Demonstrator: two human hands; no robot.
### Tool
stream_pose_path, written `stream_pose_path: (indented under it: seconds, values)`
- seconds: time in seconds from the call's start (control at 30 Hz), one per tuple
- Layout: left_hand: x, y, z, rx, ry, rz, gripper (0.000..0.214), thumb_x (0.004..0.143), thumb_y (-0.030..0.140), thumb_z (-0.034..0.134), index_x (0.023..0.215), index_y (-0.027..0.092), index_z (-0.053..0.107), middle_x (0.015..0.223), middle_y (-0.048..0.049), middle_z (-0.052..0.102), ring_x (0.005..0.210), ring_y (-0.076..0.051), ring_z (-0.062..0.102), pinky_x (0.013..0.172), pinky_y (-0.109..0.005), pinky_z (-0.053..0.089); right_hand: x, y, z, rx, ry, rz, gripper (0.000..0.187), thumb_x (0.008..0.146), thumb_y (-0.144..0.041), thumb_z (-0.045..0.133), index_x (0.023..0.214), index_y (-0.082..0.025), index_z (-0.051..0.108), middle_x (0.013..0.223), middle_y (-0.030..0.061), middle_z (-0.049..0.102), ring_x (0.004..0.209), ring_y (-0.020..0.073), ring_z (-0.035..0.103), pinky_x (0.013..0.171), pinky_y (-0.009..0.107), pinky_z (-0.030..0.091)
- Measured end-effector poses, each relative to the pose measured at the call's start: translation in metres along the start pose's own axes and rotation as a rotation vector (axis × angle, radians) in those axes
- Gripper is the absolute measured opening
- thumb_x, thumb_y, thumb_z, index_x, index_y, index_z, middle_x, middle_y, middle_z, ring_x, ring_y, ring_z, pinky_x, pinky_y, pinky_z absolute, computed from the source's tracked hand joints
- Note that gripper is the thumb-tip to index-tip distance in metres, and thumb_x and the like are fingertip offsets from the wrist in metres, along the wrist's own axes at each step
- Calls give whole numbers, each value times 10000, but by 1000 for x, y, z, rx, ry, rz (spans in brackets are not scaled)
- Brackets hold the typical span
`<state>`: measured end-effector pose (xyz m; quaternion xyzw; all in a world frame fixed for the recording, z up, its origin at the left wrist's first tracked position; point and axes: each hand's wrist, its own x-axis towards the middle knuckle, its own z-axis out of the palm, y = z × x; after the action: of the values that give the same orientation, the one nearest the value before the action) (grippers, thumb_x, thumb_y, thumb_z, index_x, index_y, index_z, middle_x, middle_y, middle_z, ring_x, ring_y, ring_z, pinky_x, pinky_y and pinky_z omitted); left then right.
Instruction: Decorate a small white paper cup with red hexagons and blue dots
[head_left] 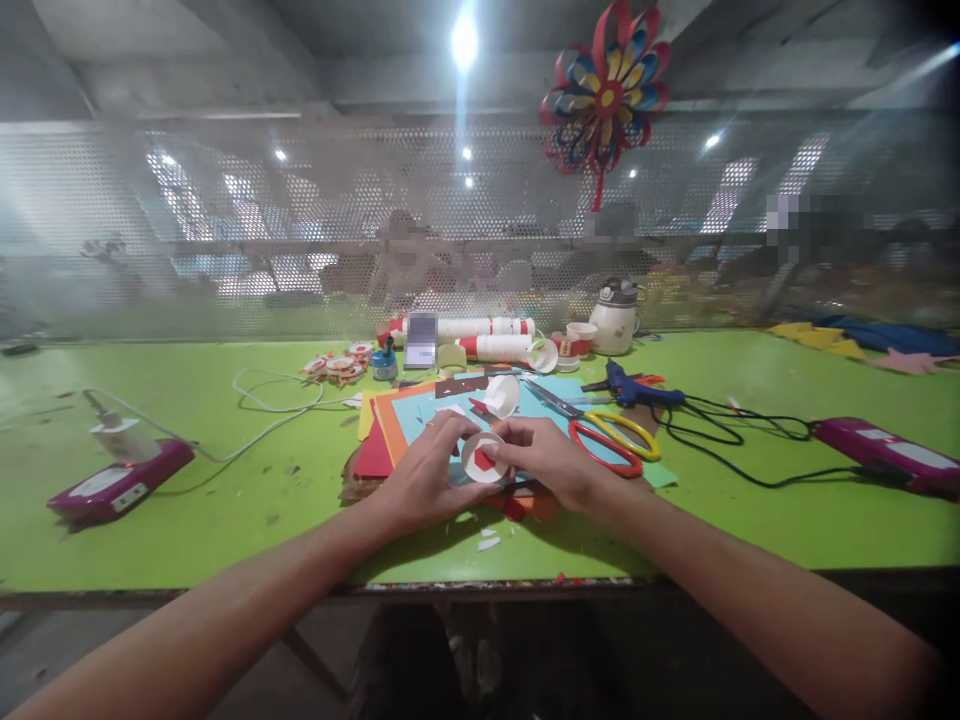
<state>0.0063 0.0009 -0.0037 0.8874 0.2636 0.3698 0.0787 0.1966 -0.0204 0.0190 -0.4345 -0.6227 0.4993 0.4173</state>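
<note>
Both hands meet over a stack of coloured paper sheets (405,415) on the green table (750,500). My left hand (427,472) curls around a small white paper cup (484,458) with a red piece on its round face. My right hand (551,462) pinches the same cup from the right side, fingers closed on its edge. Another white paper cup (501,395) lies just behind the hands on the blue sheet.
Two pairs of scissors with red and yellow handles (611,440) lie right of my hands, a blue glue gun (634,390) with a black cable behind them. Magenta boxes (120,482) (889,452) sit at both sides. Cup stacks (487,338), a white jug (616,318) and a mesh screen stand at the back.
</note>
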Motion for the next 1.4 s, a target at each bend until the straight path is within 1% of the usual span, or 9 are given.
stream_pose_path:
  seconds: [0.23, 0.37, 0.5, 0.6, 0.8, 0.9, 1.03, 1.17, 1.4]
  values:
    - [0, -1, -1, 7, 22, 9, 394, 808, 326, 736, 1071, 220, 462, 1040, -68, 565, 950, -228, 545, 807, -379, 503, 0, -3, -3, 66, -47, 35, 306, 679, -407, 742, 814, -143, 668, 708, 3, 631, 613, 111, 539, 626, 271, 435]
    - [-1, 2, -1, 19, 12, 23, 402, 809, 323, 732, 1088, 215, 463, 1069, -83, 560, 991, -245, 547, 840, -402, 505, 1, 2, -1, 62, -48, 34, 365, 625, -434, 802, 776, -147, 636, 688, 3, 631, 610, 119, 535, 592, 264, 410]
    - [-1, 5, 0, 36, -15, 35, 402, 823, 348, 726, 1100, 217, 467, 1079, -96, 550, 1007, -262, 546, 850, -423, 506, 2, 8, 0, 57, -18, 20, 398, 630, -490, 800, 691, -162, 582, 632, -19, 590, 591, 115, 507, 567, 256, 382]
    - [-2, 5, 2, 44, -26, 34, 422, 824, 360, 728, 1113, 207, 462, 1089, -110, 540, 1011, -274, 549, 847, -435, 506, 2, 10, 1, 50, -3, 22, 398, 619, -475, 814, 658, -161, 574, 602, -25, 573, 568, 107, 490, 546, 249, 367]
    - [-1, 6, 1, 38, -17, 28, 398, 825, 351, 716, 1100, 210, 466, 1060, -94, 547, 992, -264, 552, 837, -424, 507, -1, 6, 2, 55, -10, 35, 398, 619, -486, 811, 629, -167, 573, 575, -25, 573, 548, 111, 507, 542, 259, 410]
    - [0, 6, -1, 26, -15, 26, 362, 821, 343, 706, 1064, 217, 470, 1014, -74, 559, 957, -250, 550, 824, -411, 505, 0, 2, -3, 43, -18, 39, 383, 632, -494, 802, 676, -157, 623, 606, -5, 605, 565, 120, 536, 572, 276, 447]
    - [0, 5, -3, 17, -20, 7, 377, 803, 348, 713, 1050, 214, 462, 1022, -79, 564, 940, -248, 545, 807, -408, 501, 7, 2, -16, 23, 69, 8, 373, 675, -494, 772, 765, -145, 676, 644, 2, 611, 619, 119, 550, 619, 271, 455]
    - [-1, 4, -4, 10, -27, -9, 418, 787, 367, 734, 1068, 212, 466, 1062, -94, 568, 959, -256, 545, 810, -412, 498, 14, 6, -24, -6, 125, 9, 353, 697, -488, 761, 751, -149, 679, 647, 9, 617, 606, 113, 543, 606, 269, 448]
    - [-1, 5, -7, 20, -30, 13, 405, 800, 354, 722, 1086, 216, 470, 1054, -93, 561, 979, -265, 549, 823, -416, 501, 10, 4, -22, -33, 42, -22, 405, 668, -545, 766, 735, -153, 687, 613, 2, 613, 566, 117, 540, 603, 291, 462]
